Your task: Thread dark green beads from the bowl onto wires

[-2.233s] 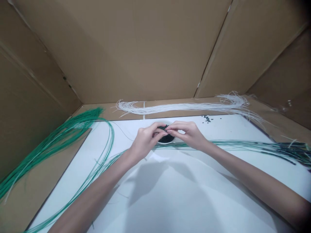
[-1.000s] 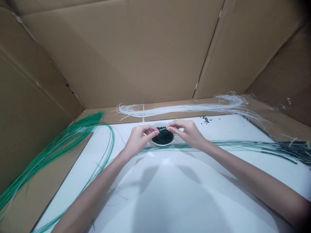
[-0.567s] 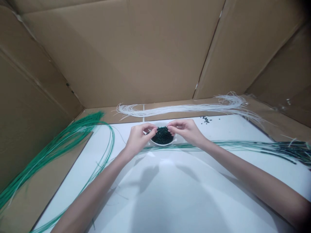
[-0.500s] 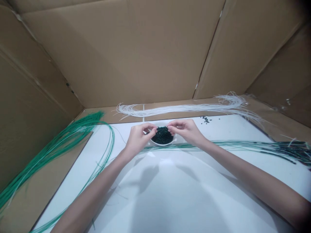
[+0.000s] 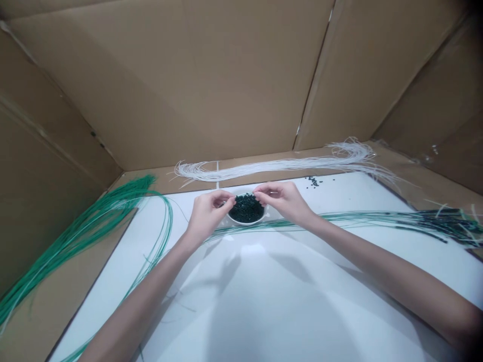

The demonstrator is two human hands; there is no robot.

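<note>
A white bowl point(image 5: 247, 222) is filled with small dark green beads point(image 5: 247, 208). My left hand point(image 5: 211, 211) pinches at the bowl's left rim, thumb and forefinger together. A thin strand point(image 5: 181, 208) curves from the green bunch towards this hand, and its tip at my fingers is too fine to see. Over the bowl's upper right rim, my right hand point(image 5: 281, 198) is closed in a pinch, and whatever is between its fingertips is too small to make out. A short gap separates the two pinches. Green strands point(image 5: 339, 216) run along the table below both hands.
A bundle of green strands point(image 5: 83, 231) lies at the left. White strands point(image 5: 264, 166) stretch along the back on cardboard. Loose dark beads point(image 5: 313, 182) are scattered behind my right hand. Dark beaded strand ends point(image 5: 445, 221) lie at the right. Cardboard walls point(image 5: 226, 85) enclose the white table point(image 5: 264, 301).
The whole view has shifted slightly. My fingertips have drawn a little further apart, and the thin piece that spanned them over the bowl no longer shows.
</note>
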